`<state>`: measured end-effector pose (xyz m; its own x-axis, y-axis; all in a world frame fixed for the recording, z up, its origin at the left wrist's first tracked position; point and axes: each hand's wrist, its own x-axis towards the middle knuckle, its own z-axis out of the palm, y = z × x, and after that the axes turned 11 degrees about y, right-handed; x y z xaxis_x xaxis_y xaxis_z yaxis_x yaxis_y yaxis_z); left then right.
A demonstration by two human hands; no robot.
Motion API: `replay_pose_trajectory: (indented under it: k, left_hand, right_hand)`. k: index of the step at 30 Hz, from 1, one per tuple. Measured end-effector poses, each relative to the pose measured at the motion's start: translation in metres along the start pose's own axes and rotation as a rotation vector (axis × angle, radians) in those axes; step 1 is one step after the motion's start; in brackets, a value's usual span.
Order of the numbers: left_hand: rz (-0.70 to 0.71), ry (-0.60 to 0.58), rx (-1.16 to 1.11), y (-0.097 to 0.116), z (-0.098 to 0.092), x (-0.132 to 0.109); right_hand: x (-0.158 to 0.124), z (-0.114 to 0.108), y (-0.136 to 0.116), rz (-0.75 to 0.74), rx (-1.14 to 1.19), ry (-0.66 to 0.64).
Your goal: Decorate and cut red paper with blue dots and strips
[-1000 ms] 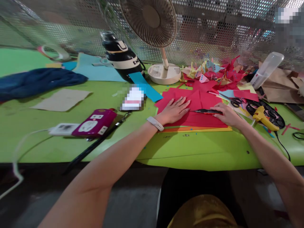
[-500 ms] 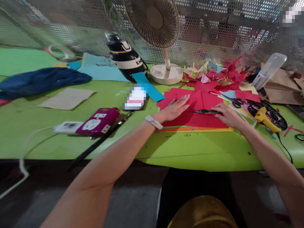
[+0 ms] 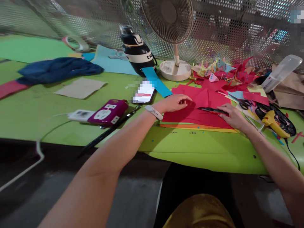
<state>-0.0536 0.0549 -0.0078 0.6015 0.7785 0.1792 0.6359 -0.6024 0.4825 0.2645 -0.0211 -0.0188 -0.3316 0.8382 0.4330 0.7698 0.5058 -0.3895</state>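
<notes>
Red paper sheets lie stacked on the green table, with orange and yellow edges showing underneath. My left hand, with a pale band at its wrist, is over the left part of the stack. Its fingers are curled in near a crease, and whatever is between them is hidden. On the right, the fingers of my right hand close around one end of a slim black tool with a touch of red. The tool lies low along the red paper, its narrow tip pointing left toward my left hand.
A phone, blue paper strip, bottle and fan base stand beyond my left arm. Right: black scissors, yellow glue gun. Behind: paper scraps. Left: purple power bank, blue cloth.
My left hand has gone from lying flat with straight fingers to curled fingers on the red paper. My right hand still holds the black tool. The view has shifted a little left.
</notes>
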Motion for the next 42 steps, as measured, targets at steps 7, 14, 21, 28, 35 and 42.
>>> replay_pose_trajectory:
  k: [7, 14, 21, 28, 35, 42]
  left_hand:
    - [-0.049, -0.045, -0.02, -0.001, -0.001, 0.003]
    - [-0.033, -0.044, -0.062, -0.01, 0.003, 0.005]
    - [-0.047, -0.071, -0.046, -0.007, 0.001, 0.006]
    - [-0.084, -0.071, -0.055, -0.003, -0.001, 0.007]
    - [-0.098, -0.108, -0.076, -0.005, -0.002, 0.011]
    - [-0.014, -0.317, 0.006, -0.005, -0.02, 0.041]
  right_hand:
    - [0.002, 0.003, -0.002, -0.02, 0.012, 0.002]
    - [0.002, 0.012, -0.003, -0.059, 0.014, 0.029]
    - [0.0, 0.005, -0.003, -0.087, 0.03, 0.013]
    - [0.0, 0.012, -0.004, -0.068, 0.02, 0.029]
    - [0.003, 0.012, -0.007, -0.047, -0.034, -0.047]
    - [0.014, 0.002, -0.015, -0.026, -0.099, -0.162]
